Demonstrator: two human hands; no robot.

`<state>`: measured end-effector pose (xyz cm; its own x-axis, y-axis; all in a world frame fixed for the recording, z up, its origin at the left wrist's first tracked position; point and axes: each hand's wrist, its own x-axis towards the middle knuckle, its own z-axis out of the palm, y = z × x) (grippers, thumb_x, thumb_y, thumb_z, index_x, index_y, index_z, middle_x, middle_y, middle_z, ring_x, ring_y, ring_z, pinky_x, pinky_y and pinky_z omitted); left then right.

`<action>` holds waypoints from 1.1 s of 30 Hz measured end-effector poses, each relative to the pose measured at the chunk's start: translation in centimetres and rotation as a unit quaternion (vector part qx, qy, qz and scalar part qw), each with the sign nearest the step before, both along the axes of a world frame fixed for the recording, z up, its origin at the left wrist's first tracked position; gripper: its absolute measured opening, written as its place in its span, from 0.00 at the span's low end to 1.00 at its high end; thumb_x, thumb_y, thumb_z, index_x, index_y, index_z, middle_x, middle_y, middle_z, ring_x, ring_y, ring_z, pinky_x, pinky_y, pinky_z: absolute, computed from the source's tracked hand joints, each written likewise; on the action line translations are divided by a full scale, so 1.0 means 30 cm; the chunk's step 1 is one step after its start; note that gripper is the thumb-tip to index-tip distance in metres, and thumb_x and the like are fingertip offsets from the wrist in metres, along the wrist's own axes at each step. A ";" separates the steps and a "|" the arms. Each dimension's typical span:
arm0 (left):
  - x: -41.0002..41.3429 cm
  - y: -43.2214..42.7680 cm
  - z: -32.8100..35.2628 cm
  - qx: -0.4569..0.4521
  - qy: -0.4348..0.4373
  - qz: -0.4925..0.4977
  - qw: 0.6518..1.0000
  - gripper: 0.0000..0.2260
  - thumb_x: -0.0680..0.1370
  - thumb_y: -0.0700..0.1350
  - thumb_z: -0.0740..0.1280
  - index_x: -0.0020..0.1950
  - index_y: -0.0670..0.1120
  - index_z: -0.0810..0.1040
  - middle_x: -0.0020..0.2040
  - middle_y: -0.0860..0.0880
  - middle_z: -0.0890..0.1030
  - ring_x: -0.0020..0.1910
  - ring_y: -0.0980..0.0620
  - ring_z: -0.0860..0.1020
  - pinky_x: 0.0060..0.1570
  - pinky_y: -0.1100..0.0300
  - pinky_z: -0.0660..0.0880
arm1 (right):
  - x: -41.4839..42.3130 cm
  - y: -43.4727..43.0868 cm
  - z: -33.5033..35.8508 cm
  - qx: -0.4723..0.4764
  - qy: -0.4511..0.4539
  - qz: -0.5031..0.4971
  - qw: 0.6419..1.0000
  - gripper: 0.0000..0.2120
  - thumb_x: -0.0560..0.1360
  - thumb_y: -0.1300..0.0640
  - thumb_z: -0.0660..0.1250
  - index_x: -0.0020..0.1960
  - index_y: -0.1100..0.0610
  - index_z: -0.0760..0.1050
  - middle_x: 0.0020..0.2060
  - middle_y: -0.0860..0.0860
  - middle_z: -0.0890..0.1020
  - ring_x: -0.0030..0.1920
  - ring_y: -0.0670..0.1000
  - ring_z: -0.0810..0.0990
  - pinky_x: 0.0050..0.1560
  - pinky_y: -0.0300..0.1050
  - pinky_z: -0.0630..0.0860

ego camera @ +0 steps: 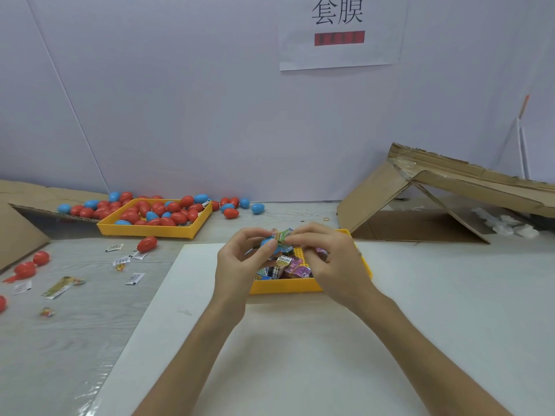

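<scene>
Cardboard first, at your far left: an opened box (18, 223) lies on its side, with loose red eggs (25, 269) on the grey table (75, 340) in front of it and small printed packets (121, 261) scattered beside them. Further along, the far tray (150, 231), yellow, is heaped with red and blue eggs, and more have spilled round it.

At the middle, your left hand (240, 262) pinches a blue egg (268, 244) between thumb and fingertips, raised just above the near tray (285, 287). Touching the egg on its right is a printed sleeve (283, 237), green and yellow, which your right hand (333, 262) grips at its edge with curled fingers. I cannot tell whether the sleeve's mouth is already round the egg's tip or only against it, because the fingers cover that spot. Below, the near tray holds spare sleeves (292, 265) and sits on a white sheet (300, 340).

I judge the step to be sleeving: the egg is picked and the wrapper chosen, but the fit is not yet finished. Next you'd want the mouth open and square to the egg, then draw it along while the left pinch steadies the shell. A skewed start may crease the film.

At the right stands another opened carton (420, 199) with white scraps (507, 225) by it.
</scene>
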<state>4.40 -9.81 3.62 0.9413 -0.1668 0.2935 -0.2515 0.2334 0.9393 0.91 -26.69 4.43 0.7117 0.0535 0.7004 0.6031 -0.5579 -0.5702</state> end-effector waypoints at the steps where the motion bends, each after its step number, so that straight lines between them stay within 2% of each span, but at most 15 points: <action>1: -0.001 0.001 0.001 0.002 0.000 -0.002 1.000 0.05 0.78 0.40 0.71 0.53 0.44 0.81 0.49 0.48 0.86 0.49 0.46 0.85 0.42 0.63 0.80 | -0.001 0.001 0.000 -0.003 -0.003 -0.003 1.000 0.18 0.72 0.70 0.60 0.52 0.59 0.86 0.48 0.46 0.82 0.50 0.42 0.80 0.47 0.29 0.71; 3: -0.003 0.003 0.002 0.000 0.004 -0.007 1.000 0.05 0.78 0.39 0.71 0.53 0.44 0.81 0.49 0.47 0.86 0.49 0.46 0.85 0.43 0.63 0.80 | -0.003 0.002 0.002 0.000 -0.014 -0.010 1.000 0.18 0.72 0.70 0.60 0.52 0.59 0.86 0.47 0.47 0.84 0.49 0.43 0.81 0.46 0.29 0.72; 6: -0.008 0.007 0.008 -0.018 0.013 -0.021 1.000 0.07 0.76 0.42 0.72 0.53 0.45 0.81 0.51 0.47 0.86 0.51 0.46 0.85 0.43 0.63 0.80 | -0.005 0.000 0.005 -0.004 -0.047 -0.026 0.999 0.19 0.71 0.70 0.60 0.51 0.59 0.86 0.45 0.51 0.86 0.46 0.47 0.83 0.44 0.38 0.78; 9: -0.012 0.008 0.016 -0.016 0.017 -0.034 0.999 0.09 0.71 0.48 0.74 0.50 0.52 0.83 0.52 0.50 0.86 0.52 0.48 0.85 0.44 0.62 0.80 | -0.007 -0.003 0.007 -0.006 -0.066 -0.037 0.997 0.18 0.71 0.71 0.61 0.51 0.59 0.86 0.44 0.51 0.86 0.45 0.48 0.83 0.45 0.42 0.80; 13: -0.017 0.009 0.021 -0.018 0.017 -0.048 0.999 0.08 0.68 0.49 0.75 0.46 0.58 0.85 0.52 0.51 0.86 0.51 0.49 0.85 0.45 0.63 0.80 | -0.011 0.002 0.008 -0.009 -0.083 -0.044 0.996 0.17 0.71 0.72 0.62 0.50 0.59 0.86 0.47 0.49 0.86 0.49 0.45 0.83 0.49 0.40 0.80; 17: -0.019 0.011 0.025 -0.064 0.051 -0.075 0.994 0.11 0.68 0.49 0.76 0.49 0.53 0.85 0.52 0.45 0.86 0.49 0.47 0.84 0.44 0.62 0.80 | -0.012 0.005 0.006 0.002 -0.087 -0.042 0.995 0.17 0.70 0.71 0.62 0.46 0.58 0.87 0.48 0.49 0.86 0.51 0.45 0.83 0.50 0.37 0.78; 21: -0.022 0.010 0.026 -0.065 0.061 -0.082 0.993 0.10 0.71 0.48 0.73 0.52 0.50 0.84 0.51 0.44 0.86 0.49 0.47 0.84 0.43 0.62 0.80 | -0.011 0.002 0.005 0.012 -0.081 -0.046 0.996 0.16 0.69 0.70 0.62 0.45 0.58 0.87 0.48 0.48 0.86 0.51 0.45 0.83 0.51 0.38 0.79; 27: -0.023 0.011 0.027 -0.063 0.064 -0.076 0.993 0.07 0.73 0.48 0.71 0.49 0.52 0.85 0.50 0.43 0.86 0.49 0.47 0.84 0.44 0.61 0.80 | -0.008 0.007 0.006 -0.001 -0.069 -0.026 0.997 0.18 0.70 0.70 0.61 0.49 0.57 0.87 0.49 0.46 0.85 0.53 0.46 0.82 0.51 0.39 0.78; 31: -0.022 0.011 0.024 -0.085 0.073 -0.073 0.991 0.06 0.74 0.48 0.71 0.49 0.52 0.86 0.50 0.42 0.85 0.51 0.45 0.84 0.48 0.59 0.81 | -0.007 0.005 0.007 0.002 -0.066 -0.017 0.998 0.18 0.70 0.70 0.61 0.49 0.57 0.87 0.48 0.46 0.84 0.52 0.43 0.81 0.47 0.31 0.73; 33: -0.022 0.011 0.025 -0.087 0.079 -0.074 0.990 0.07 0.74 0.48 0.71 0.49 0.52 0.86 0.52 0.41 0.84 0.52 0.44 0.84 0.49 0.58 0.81 | -0.006 0.004 0.006 0.006 -0.067 -0.017 0.998 0.18 0.69 0.70 0.61 0.47 0.58 0.87 0.47 0.45 0.84 0.50 0.42 0.81 0.47 0.30 0.73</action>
<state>3.74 -9.46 4.37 0.9469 -0.2654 0.1815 -0.0563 0.4189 0.9063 0.74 -26.57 4.62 0.6132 0.0214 0.7897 0.6549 -0.5728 -0.4930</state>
